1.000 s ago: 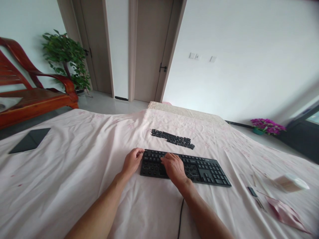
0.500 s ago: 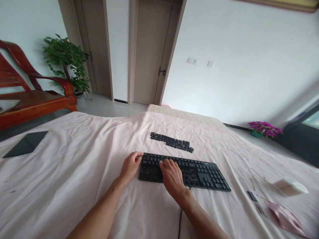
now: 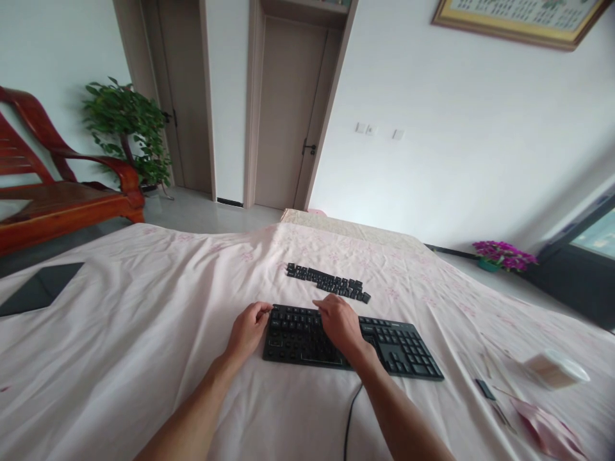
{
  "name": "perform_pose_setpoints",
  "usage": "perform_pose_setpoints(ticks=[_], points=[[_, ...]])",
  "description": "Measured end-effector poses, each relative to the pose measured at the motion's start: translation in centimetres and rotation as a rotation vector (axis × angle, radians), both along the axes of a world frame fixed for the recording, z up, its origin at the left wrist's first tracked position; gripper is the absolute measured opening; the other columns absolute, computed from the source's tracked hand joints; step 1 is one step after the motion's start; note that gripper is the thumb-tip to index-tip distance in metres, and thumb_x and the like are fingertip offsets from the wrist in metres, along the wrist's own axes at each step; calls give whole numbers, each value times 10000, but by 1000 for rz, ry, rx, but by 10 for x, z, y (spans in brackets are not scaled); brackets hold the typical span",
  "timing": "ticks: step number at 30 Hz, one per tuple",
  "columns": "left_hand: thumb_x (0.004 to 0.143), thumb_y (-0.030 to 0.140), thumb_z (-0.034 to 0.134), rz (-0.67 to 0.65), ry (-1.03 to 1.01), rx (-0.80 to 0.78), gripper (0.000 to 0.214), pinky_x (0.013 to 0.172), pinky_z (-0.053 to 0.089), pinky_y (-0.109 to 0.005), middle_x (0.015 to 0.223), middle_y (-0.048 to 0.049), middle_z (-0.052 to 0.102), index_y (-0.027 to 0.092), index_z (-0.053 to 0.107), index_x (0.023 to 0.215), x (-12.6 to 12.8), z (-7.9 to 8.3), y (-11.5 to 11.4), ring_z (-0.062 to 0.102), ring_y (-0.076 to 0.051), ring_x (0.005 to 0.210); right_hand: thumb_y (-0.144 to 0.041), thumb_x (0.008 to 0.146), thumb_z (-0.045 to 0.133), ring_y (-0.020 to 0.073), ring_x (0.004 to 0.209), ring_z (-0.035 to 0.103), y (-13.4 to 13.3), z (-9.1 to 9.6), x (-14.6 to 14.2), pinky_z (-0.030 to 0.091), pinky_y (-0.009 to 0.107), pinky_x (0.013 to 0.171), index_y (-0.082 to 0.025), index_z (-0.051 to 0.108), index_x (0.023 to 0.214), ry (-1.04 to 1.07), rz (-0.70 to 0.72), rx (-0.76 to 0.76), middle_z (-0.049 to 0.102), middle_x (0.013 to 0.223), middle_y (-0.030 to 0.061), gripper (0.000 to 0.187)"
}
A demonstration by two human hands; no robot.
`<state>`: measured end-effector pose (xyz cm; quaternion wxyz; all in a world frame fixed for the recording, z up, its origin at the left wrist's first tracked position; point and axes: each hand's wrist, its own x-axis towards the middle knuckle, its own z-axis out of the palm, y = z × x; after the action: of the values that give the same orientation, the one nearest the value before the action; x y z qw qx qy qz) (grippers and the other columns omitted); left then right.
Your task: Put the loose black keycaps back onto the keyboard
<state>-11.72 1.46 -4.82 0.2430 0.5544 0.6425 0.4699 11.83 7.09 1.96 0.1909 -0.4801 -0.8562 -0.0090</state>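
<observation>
A black keyboard point(image 3: 416, 358) lies on the pale pink cloth, with several keys gone from its lower left part and bare sockets showing. My left hand point(image 3: 247, 330) pinches its far left corner, fingers closed. Above the keyboard's far edge is my right hand point(image 3: 340, 323), thumb and fingers drawn together; whatever sits between the fingertips is hidden. Just beyond that hand, loose black keycaps point(image 3: 327, 280) lie in rows on the cloth. A black cable point(image 3: 350, 413) runs from the keyboard toward me.
At the right lie a clear round tub of cotton swabs point(image 3: 557, 369), a small dark block point(image 3: 485, 389), thin tools and a pink cloth point(image 3: 548, 428). A dark flat tablet-like panel point(image 3: 41, 289) rests at the far left. A wooden chair point(image 3: 72, 198) stands beyond the bed-like surface.
My right hand has moved away from me, from over the keys to the keyboard's far edge near the loose keycaps. My left hand stays at the corner. The view has tilted up slightly.
</observation>
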Motion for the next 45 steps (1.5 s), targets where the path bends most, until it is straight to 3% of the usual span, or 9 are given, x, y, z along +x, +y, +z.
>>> perform_pose_setpoints(ticks=[4, 7, 15, 29, 34, 45], points=[[827, 250, 469, 7, 12, -2, 254, 847, 472, -283, 1011, -43, 713, 213, 659, 991, -1, -1, 1, 654, -167, 905, -169, 918, 432, 187, 915, 526, 47, -7, 3, 371, 273, 797, -286, 699, 1108, 6, -176, 90, 617, 974, 65, 348], [825, 242, 469, 7, 26, 2, 257, 872, 466, -289, 1031, -42, 711, 218, 659, 997, -1, 0, 1, 651, -169, 929, -204, 914, 460, 198, 915, 501, 70, -15, -1, 366, 285, 763, -292, 704, 1096, -69, -225, 89, 593, 998, 81, 317], [813, 228, 476, 19, 29, -5, 256, 847, 479, -275, 1019, -42, 717, 215, 666, 985, 0, 3, 1, 660, -163, 912, -255, 921, 464, 226, 965, 445, 91, -22, -14, 338, 335, 794, -234, 735, 869, -225, -201, 85, 562, 1014, 101, 277], [818, 237, 469, 12, 24, -1, 263, 852, 475, -272, 1034, -41, 713, 218, 661, 998, -1, 2, 1, 655, -161, 922, -211, 862, 544, 198, 957, 554, 93, -17, -13, 342, 301, 842, -215, 703, 875, -186, -97, -17, 675, 957, 62, 159], [820, 240, 470, 15, 28, -7, 263, 845, 474, -266, 1029, -42, 714, 218, 663, 998, -1, 2, 0, 657, -161, 919, -257, 799, 611, 172, 865, 621, 87, -17, -13, 385, 246, 712, -285, 730, 845, -154, -43, -159, 712, 875, -13, 131], [822, 234, 465, 14, 42, -5, 271, 856, 466, -261, 1037, -41, 712, 209, 663, 1006, -1, 0, 1, 650, -156, 926, -282, 805, 611, 188, 963, 615, 79, -21, -13, 413, 241, 768, -293, 731, 970, -130, -82, -234, 693, 1042, 2, 204]])
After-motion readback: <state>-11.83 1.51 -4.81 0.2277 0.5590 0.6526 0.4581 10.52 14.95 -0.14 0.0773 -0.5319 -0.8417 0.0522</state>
